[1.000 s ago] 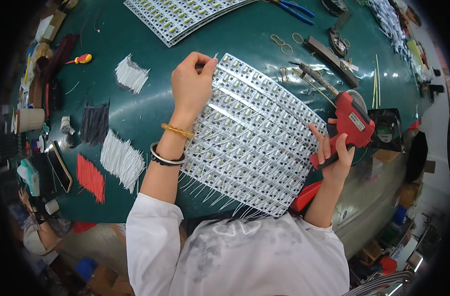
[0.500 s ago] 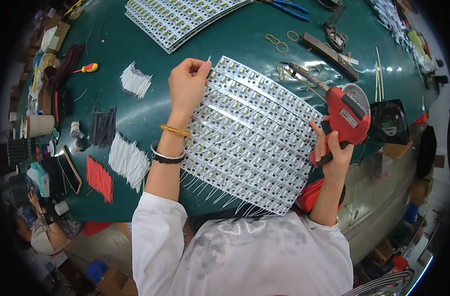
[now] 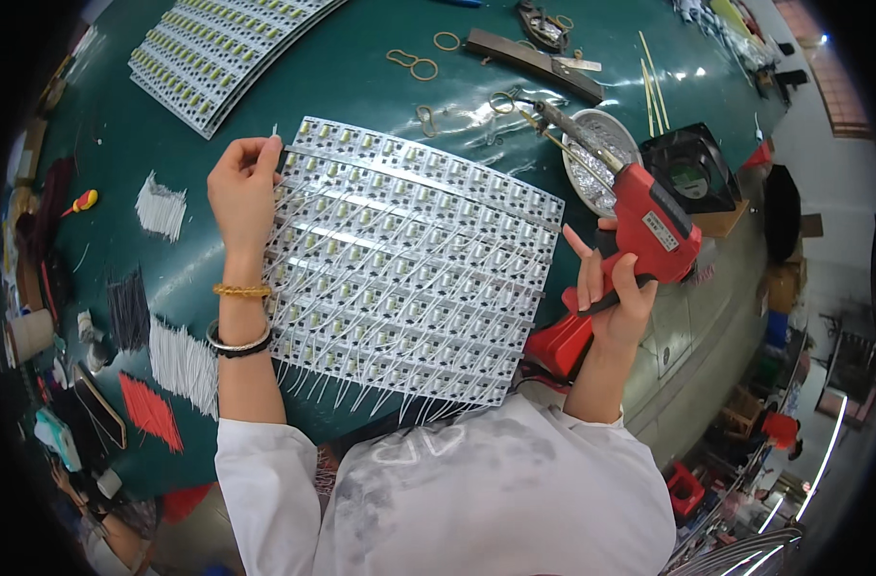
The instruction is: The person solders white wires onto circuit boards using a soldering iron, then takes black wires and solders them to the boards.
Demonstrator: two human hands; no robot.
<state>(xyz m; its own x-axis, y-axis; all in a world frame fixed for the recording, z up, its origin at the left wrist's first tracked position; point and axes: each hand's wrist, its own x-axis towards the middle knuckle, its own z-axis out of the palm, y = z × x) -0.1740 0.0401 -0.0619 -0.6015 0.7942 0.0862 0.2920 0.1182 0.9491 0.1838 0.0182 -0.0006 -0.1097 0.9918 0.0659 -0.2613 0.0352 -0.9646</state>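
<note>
A white LED circuit board panel (image 3: 409, 252) lies on the green table in front of me, with rows of thin white wires slanting across it and hanging past its near edge. At its far left corner my left hand (image 3: 243, 202) pinches a short white wire (image 3: 275, 131) between thumb and fingertips. My right hand (image 3: 618, 300) grips the handle of a red soldering gun (image 3: 655, 227) at the panel's right side, index finger stretched out. The gun's metal tip points far left, over the table beyond the panel, apart from it.
Left of the panel lie bundles of white wires (image 3: 182, 368), black wires (image 3: 128, 309) and red wires (image 3: 150, 411). More panels (image 3: 222, 58) are stacked far left. A white bowl (image 3: 574, 192) and a black fan (image 3: 690, 170) stand behind the gun. Another person's arm shows lower left.
My view has swung, so the table's things sit further left. The soldering gun has shifted right relative to the bowl, which now shows under its barrel. Both hands keep their grips.
</note>
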